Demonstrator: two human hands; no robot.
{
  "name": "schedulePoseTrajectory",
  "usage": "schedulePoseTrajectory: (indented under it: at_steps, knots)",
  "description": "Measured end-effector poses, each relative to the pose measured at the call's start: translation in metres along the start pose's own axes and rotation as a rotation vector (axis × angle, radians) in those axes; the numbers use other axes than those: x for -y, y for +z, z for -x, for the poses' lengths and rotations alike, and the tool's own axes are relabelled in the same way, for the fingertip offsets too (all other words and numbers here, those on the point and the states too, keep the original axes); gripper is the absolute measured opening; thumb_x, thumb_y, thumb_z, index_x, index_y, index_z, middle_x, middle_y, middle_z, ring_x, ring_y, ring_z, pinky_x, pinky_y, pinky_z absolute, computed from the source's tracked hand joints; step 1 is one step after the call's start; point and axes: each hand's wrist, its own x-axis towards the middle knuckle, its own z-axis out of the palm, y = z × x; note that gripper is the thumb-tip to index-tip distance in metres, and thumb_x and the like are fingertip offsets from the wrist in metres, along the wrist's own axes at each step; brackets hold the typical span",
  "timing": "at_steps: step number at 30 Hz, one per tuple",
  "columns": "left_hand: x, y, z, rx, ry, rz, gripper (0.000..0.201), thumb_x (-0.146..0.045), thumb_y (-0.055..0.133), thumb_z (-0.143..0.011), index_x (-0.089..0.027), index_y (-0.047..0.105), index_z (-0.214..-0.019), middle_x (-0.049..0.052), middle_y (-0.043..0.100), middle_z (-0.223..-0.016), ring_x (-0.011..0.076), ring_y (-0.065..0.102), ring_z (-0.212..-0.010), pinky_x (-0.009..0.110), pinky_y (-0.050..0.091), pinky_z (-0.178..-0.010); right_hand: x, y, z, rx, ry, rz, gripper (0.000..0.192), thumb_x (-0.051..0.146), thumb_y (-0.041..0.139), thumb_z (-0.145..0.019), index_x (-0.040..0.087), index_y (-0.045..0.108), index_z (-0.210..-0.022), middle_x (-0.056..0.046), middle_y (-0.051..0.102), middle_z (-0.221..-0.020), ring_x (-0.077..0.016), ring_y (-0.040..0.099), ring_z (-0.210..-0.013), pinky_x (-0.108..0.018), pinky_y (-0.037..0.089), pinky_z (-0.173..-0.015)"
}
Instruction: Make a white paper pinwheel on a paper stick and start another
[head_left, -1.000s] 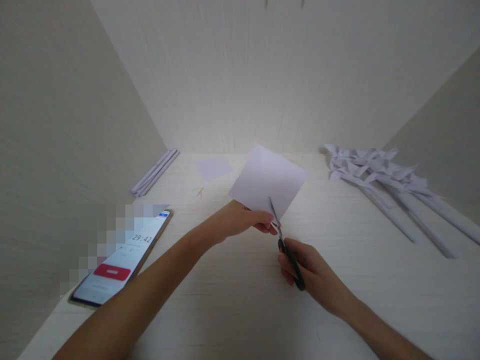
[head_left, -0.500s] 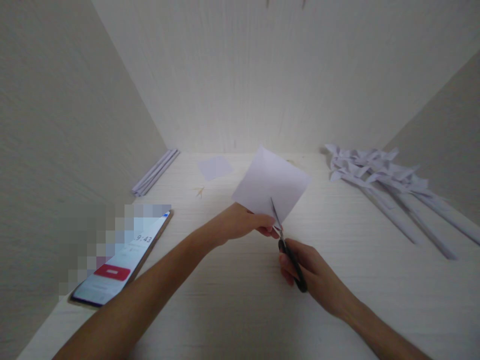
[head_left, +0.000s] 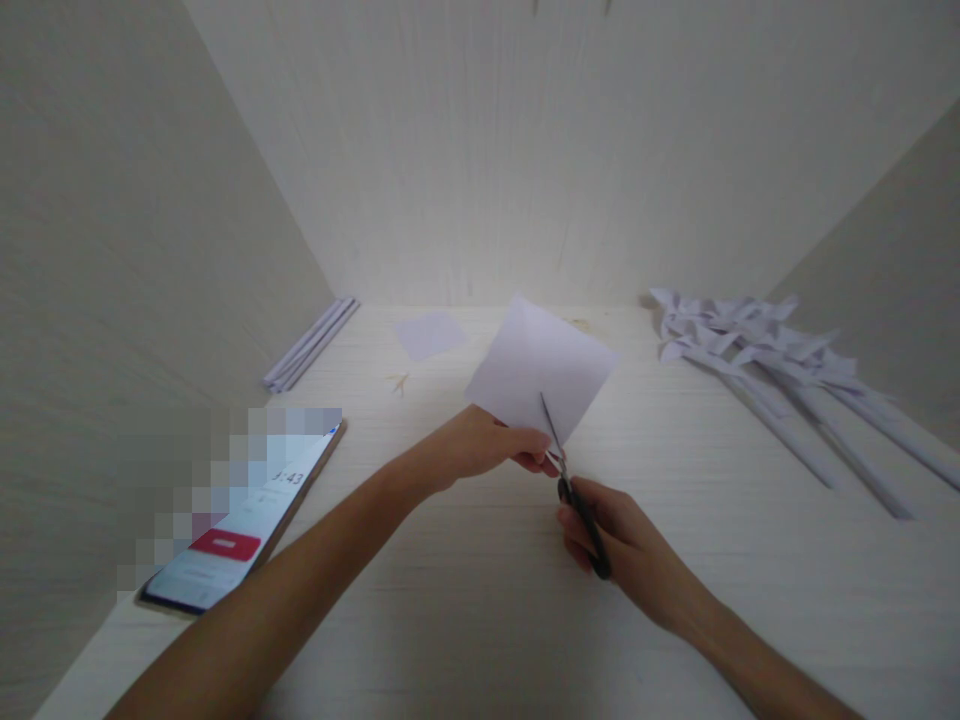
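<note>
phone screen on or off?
On. The phone on the table's left side has a lit screen with a red button and timer digits; part of it is pixelated.

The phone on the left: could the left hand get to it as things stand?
Probably yes. The phone lies face up beside the left forearm with nothing between, but the left hand is pinching the paper and would have to let go.

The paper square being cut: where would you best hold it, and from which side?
Pinch the paper square at its near corner, coming from the left, as the left hand does. The sheet is lifted off the table with that corner lowest, and the scissors in the right hand enter from the near right, so a left-side hold probably stays clear of the blades.
</note>
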Motion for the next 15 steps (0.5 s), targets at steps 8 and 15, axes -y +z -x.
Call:
schedulePoseTrajectory:
  at_steps: [8, 15]
  knots:
    - [-0.0012, -0.0018, -0.0005, 0.012, -0.018, -0.009, 0.008, -0.013, 0.056, -0.063, -0.007, 0.062, -0.062, 0.005, 0.063, -0.057, 0.0136, 0.061, -0.057, 0.027, 0.048, -0.062, -0.0021, -0.0002, -0.0016, -0.033, 0.003, 0.011, 0.032, 0.045, 0.044, -0.078, 0.018, 0.038, -0.062, 0.006, 0.033, -0.050, -0.0071, 0.032, -0.044, -0.020, 0.025, -0.039]
    - [0.0013, -0.0073, -0.0043, -0.224, 0.166, 0.038, 0.018, -0.019, 0.059, -0.063, -0.011, 0.061, -0.079, 0.005, 0.065, -0.077, 0.0145, 0.060, -0.064, 0.027, 0.051, -0.058, 0.0016, 0.0000, -0.0020, -0.042, 0.009, -0.004, 0.036, 0.050, 0.044, -0.076, 0.019, 0.036, -0.060, 0.006, 0.033, -0.050, -0.0072, 0.032, -0.044, -0.021, 0.025, -0.040]
